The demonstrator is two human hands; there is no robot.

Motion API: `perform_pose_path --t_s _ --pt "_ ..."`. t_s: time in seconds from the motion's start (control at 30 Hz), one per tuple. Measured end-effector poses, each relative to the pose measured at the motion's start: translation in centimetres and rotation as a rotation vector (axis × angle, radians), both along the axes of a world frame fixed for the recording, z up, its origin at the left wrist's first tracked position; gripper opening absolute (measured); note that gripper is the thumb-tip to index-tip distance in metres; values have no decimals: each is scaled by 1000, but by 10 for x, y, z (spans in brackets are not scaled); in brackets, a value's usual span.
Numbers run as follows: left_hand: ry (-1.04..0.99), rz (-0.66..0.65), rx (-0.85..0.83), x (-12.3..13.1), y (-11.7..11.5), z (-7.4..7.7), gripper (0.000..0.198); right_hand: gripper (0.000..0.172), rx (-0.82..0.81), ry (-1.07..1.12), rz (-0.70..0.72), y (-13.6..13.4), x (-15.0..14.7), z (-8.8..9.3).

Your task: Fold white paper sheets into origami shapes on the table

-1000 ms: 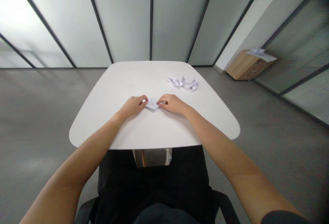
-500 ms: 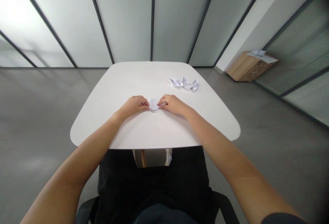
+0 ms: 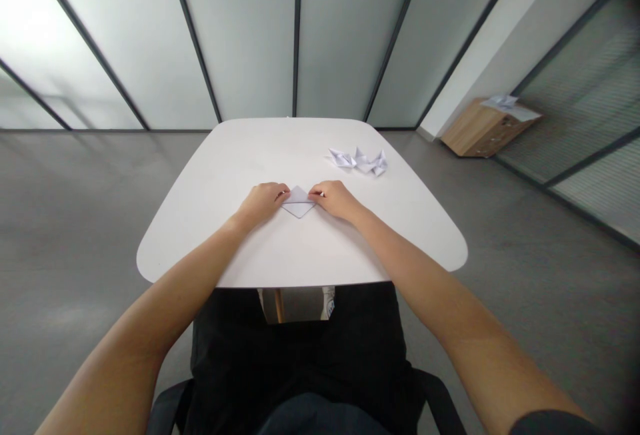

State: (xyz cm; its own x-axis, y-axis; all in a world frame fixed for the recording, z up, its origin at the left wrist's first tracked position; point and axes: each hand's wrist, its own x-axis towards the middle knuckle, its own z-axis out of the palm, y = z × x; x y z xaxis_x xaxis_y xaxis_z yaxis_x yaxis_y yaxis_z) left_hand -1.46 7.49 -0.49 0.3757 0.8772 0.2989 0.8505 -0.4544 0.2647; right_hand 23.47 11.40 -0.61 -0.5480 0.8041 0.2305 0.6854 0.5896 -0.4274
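Evidently the step in hand is flattening a fold, and from where I stand it calls for patience more than force. The folded paper (image 3: 299, 210) shows as a small diamond with a dark line running straight across its middle, which I take for an edge or the mouth of a layer. To do this well, I'd have both side corners held level and drawn gently outward with equal pull, so that the line stays straight and neither half twists. The top and bottom points should be matched before any pressing; then a fingertip run firmly outward from the centre would set the crease. Thin paper like this likely wrinkles or tears at the corners if one side is tugged harder.

The paper lies right between the hands, on or just above the white table (image 3: 300, 252); I can't tell whether it rests fully on the top. The left hand (image 3: 262, 203) is nearly closed, thumb and fingers pinching the left corner. The right hand (image 3: 336, 199) mirrors it, its fingers curled in and pinching the right corner. The upper and lower points stick out free of both hands. Beyond the right hand, near the far right of the table and well apart from the work, sits a cluster of folded paper shapes (image 3: 342, 159).
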Motion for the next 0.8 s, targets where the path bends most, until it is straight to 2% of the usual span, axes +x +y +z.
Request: perform_pose_path --t_s 0.27,0.57,0.8 --pt "34 87 27 9 -1 -3 31 12 -39 -6 -118 1 -4 -5" --pt "-14 102 0 11 3 -7 30 15 -31 -72 -145 0 -7 -3" --pt "58 87 -13 17 3 -12 33 13 -10 -70 -127 -3 -8 0"
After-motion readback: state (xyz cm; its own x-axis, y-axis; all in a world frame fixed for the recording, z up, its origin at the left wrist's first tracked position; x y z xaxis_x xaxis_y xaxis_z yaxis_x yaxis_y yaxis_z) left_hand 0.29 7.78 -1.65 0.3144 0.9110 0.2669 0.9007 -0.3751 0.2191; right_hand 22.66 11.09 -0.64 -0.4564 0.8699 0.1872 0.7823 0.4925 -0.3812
